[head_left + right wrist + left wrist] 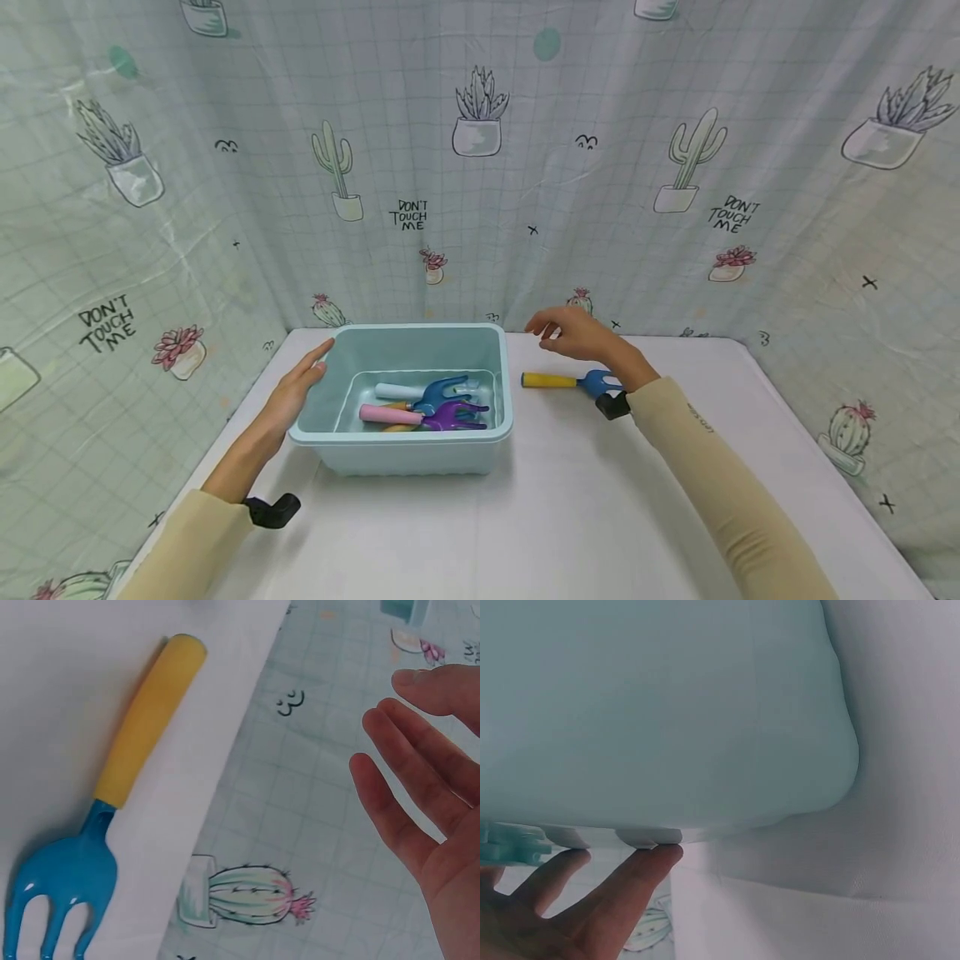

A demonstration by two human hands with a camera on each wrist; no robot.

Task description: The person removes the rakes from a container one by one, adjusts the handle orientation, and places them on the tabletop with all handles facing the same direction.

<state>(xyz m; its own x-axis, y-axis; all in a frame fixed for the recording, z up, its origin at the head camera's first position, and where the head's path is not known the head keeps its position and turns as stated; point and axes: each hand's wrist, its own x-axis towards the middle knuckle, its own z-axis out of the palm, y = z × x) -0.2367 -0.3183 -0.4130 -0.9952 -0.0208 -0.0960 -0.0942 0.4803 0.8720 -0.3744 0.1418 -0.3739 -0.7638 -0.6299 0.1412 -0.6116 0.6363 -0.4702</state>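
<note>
A pale blue-green plastic basin stands on the white table. Inside lie several toy garden forks, among them a purple fork with a pink handle and a blue fork. My left hand touches the basin's left side, its fingertips against the outer wall. Right of the basin, a blue hand fork with a yellow handle lies flat on the table. Above and behind that fork, my right hand hovers with loosely bent fingers and nothing in them.
The white table reaches back to a hanging cloth printed with cacti and potted plants. The cloth also drops along the left and right sides. A black wrist strap mount sits on the left wrist.
</note>
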